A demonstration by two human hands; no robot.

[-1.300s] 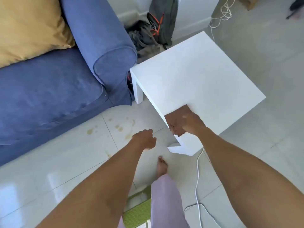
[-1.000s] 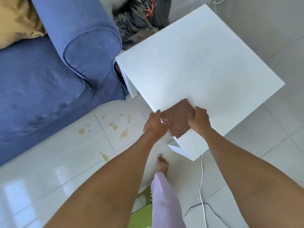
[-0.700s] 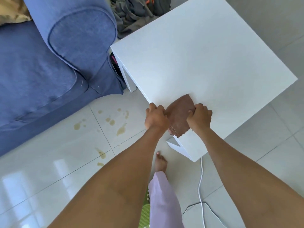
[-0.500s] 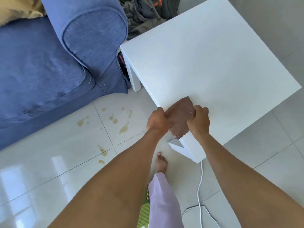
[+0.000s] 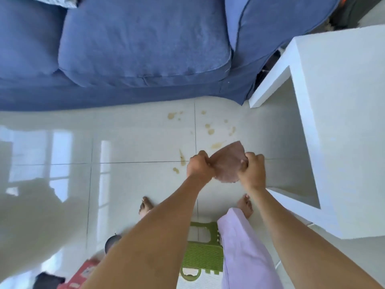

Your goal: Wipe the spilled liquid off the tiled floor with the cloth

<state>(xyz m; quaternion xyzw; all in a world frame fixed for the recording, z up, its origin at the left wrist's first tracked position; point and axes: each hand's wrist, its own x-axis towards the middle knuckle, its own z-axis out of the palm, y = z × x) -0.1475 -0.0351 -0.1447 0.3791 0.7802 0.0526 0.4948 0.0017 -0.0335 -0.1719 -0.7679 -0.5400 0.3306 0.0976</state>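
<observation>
A brown-pink cloth (image 5: 227,163) hangs in the air between both hands, above the pale tiled floor (image 5: 135,142). My left hand (image 5: 199,166) grips its left edge and my right hand (image 5: 252,170) grips its right edge. Yellow-brown drops and streaks of spilled liquid (image 5: 210,131) are scattered over the tiles just beyond the cloth, between my hands and the sofa. One streak (image 5: 182,157) lies left of my left hand.
A blue sofa (image 5: 135,49) fills the top of the view. A white side table (image 5: 333,122) stands at the right. My bare feet (image 5: 145,206) rest on the tiles near a green stool (image 5: 201,251). A red box (image 5: 83,274) lies at the bottom left.
Both hands lifted the cloth off the white table and carried it left, over the floor by the spill. The view swung left and down toward the sofa front.
</observation>
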